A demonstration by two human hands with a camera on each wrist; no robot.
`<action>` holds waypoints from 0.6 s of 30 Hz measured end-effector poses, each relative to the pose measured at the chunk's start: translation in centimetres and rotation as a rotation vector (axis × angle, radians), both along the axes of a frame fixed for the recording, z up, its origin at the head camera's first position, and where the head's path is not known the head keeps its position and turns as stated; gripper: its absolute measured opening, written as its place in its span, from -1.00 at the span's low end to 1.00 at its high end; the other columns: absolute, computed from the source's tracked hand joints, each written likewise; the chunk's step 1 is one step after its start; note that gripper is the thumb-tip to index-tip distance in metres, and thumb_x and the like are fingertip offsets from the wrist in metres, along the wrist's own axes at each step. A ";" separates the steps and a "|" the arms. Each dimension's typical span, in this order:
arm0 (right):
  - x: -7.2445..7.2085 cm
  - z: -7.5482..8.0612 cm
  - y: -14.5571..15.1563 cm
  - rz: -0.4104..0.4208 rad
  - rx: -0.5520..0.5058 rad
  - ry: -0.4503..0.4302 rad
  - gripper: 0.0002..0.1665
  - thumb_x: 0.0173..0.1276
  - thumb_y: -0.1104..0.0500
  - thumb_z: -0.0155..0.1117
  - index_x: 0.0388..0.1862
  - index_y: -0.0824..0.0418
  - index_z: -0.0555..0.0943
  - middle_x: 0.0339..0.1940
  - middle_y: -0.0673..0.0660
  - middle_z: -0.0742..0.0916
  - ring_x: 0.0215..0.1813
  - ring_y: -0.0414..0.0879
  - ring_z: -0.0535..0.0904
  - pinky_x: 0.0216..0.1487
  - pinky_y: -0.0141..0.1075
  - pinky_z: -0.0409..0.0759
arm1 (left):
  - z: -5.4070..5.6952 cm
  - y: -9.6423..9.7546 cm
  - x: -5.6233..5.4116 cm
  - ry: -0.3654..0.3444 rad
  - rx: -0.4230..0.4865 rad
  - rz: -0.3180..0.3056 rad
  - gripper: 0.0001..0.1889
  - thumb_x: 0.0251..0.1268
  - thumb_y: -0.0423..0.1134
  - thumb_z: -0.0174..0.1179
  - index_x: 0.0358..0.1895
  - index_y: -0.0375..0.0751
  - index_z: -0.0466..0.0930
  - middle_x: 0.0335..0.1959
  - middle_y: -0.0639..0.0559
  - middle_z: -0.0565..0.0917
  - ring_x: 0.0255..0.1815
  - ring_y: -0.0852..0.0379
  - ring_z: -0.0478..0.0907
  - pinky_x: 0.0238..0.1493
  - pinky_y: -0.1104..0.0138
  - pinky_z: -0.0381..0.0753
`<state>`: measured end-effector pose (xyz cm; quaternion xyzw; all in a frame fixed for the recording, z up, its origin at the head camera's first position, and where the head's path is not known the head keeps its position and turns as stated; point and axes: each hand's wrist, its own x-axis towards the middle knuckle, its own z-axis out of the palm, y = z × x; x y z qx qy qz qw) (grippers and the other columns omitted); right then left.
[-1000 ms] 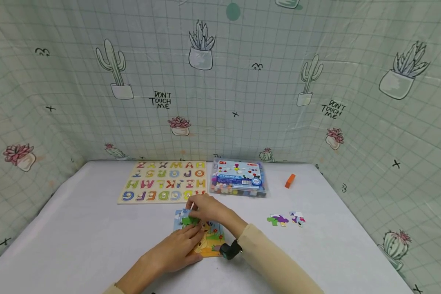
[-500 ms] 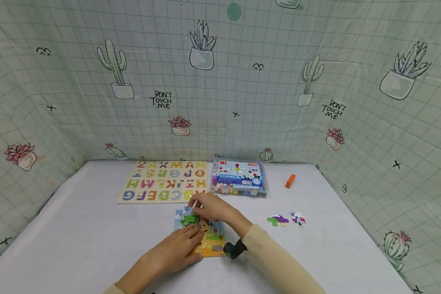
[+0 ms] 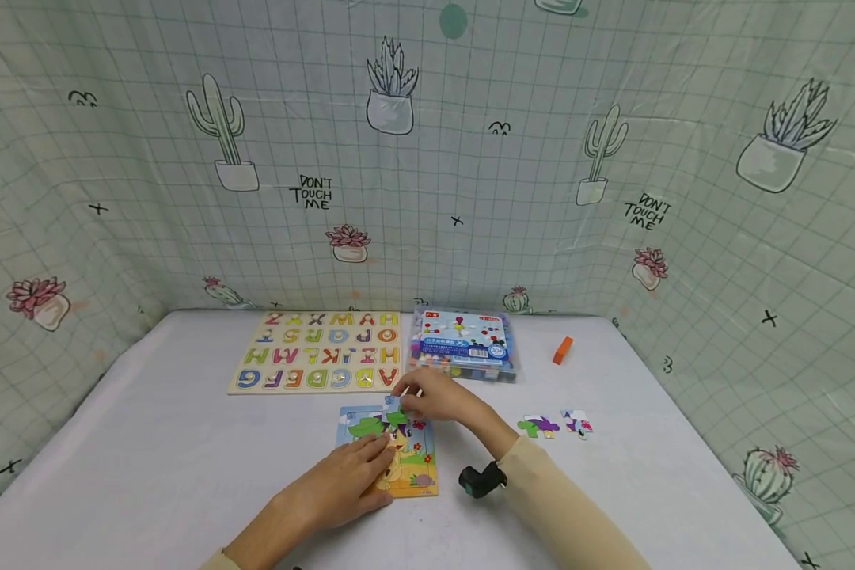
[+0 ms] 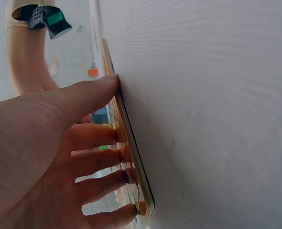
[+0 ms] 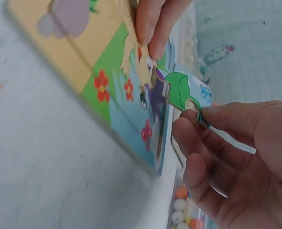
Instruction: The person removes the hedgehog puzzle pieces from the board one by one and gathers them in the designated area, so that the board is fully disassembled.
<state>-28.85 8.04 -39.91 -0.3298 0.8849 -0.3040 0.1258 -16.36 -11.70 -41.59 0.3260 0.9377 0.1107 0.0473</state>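
Note:
A picture puzzle [image 3: 423, 467] with a cartoon animal and red flowers lies on the table. My left hand [image 3: 338, 484] rests on its lower left part with fingers straight. In the left wrist view, the fingertips touch the puzzle's face and the thumb [image 4: 91, 93] lies at its near edge. Above the puzzle's top edge, my right hand [image 3: 433, 396] pinches a green and light-blue puzzle piece [image 5: 180, 88] between thumb and fingers. That piece is tilted over a dark gap in the picture. The left palm hides part of the puzzle.
Two loose puzzle pieces, one purple and green [image 3: 539, 427] and one white and purple [image 3: 577, 424], lie to the right. Behind are a wooden letter board [image 3: 315, 348], a clear box of coloured beads [image 3: 461, 344] and an orange block [image 3: 562, 351].
My right hand has moved right along the puzzle's top with the green puzzle piece, uncovering the upper left of the picture. My left hand has stayed in place.

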 end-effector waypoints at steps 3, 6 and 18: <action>-0.2 -0.2 1.1 -0.001 -0.007 0.000 -0.76 0.45 0.29 0.11 -0.03 0.30 0.68 -0.37 0.12 0.74 -0.50 -0.25 0.51 -0.45 -0.46 0.46 | 0.0 0.0 0.1 0.008 0.006 -0.002 -0.36 0.34 0.06 0.20 0.35 -0.27 0.42 0.44 -0.21 0.39 0.45 -0.20 0.33 0.36 -0.09 0.37; -0.3 -0.3 2.3 -0.013 -0.013 -0.006 -0.76 0.44 0.31 0.11 -0.04 0.32 0.68 -0.38 0.14 0.74 -0.49 -0.22 0.55 -0.45 -0.46 0.49 | 0.1 0.0 0.2 0.000 0.007 0.006 -0.36 0.34 0.05 0.21 0.36 -0.27 0.42 0.44 -0.20 0.38 0.45 -0.19 0.32 0.37 -0.08 0.36; -0.1 -0.7 7.7 -0.093 0.042 -0.037 -0.75 0.46 0.29 0.09 -0.05 0.26 0.70 -0.47 0.09 0.69 -0.49 -0.16 0.55 -0.45 -0.44 0.45 | 0.0 0.1 0.2 0.007 0.009 0.014 -0.35 0.34 0.05 0.21 0.37 -0.29 0.40 0.45 -0.20 0.37 0.46 -0.19 0.31 0.40 -0.06 0.34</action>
